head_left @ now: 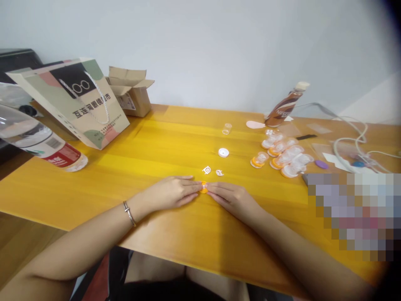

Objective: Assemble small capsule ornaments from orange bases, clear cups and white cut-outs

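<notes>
A small round orange plastic piece [204, 187] lies at the middle of the table between my hands, with a whitish bit at its centre. My left hand [172, 191] holds it from the left with the fingertips, its palm facing down. From the right, my right hand [232, 198] grips the same piece with thumb and fingers. The fingertips cover part of it. Just beyond are two small white cut-out pieces, one wheel-shaped [206, 170] and one half-round [219, 172]. Farther back sit a white round disc [223, 152] and a clear little cup [227, 128].
Several clear-domed assemblies [288, 155] with orange or white bases stand to the right, near a brown drink bottle [283, 106], a purple disc [321, 164] and white cables [351, 140]. On the left are a water bottle [40, 140], a paper bag [84, 104] and an open cardboard box [134, 94].
</notes>
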`<state>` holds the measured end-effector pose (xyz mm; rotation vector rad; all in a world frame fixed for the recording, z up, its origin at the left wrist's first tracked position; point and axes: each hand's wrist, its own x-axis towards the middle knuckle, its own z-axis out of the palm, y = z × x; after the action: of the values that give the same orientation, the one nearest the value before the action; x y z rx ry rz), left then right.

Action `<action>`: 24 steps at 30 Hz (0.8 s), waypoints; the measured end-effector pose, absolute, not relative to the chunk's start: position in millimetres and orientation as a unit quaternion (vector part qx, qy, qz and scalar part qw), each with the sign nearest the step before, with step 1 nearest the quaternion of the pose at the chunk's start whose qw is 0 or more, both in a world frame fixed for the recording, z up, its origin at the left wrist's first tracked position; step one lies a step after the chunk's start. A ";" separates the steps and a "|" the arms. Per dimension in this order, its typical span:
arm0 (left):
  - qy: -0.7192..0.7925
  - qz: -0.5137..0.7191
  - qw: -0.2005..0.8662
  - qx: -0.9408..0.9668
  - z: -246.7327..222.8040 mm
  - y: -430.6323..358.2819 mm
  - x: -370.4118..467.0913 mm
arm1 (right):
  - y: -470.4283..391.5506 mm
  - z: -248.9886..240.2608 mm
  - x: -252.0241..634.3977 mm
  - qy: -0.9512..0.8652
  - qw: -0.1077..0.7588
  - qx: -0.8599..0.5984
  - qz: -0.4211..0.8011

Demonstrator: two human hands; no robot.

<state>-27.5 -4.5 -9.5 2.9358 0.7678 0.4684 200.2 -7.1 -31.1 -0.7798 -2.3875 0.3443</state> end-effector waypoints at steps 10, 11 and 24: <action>0.247 0.130 -0.015 0.960 -10.5 -8.4 -25.4 | -10.3 -30.0 198.4 -0.905 0.277 -0.299 0.120; 0.247 0.126 -0.016 0.961 -10.6 -8.6 -25.1 | -10.5 -29.4 198.0 -0.907 0.273 -0.298 0.119; 0.284 0.166 -0.005 0.944 -14.5 -9.3 -17.4 | -9.7 -26.7 193.8 -0.911 0.257 -0.299 0.121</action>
<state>-17.4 -9.3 -14.5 2.9770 0.8945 0.5249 193.8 -9.7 -26.7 -0.8110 -2.4718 0.3291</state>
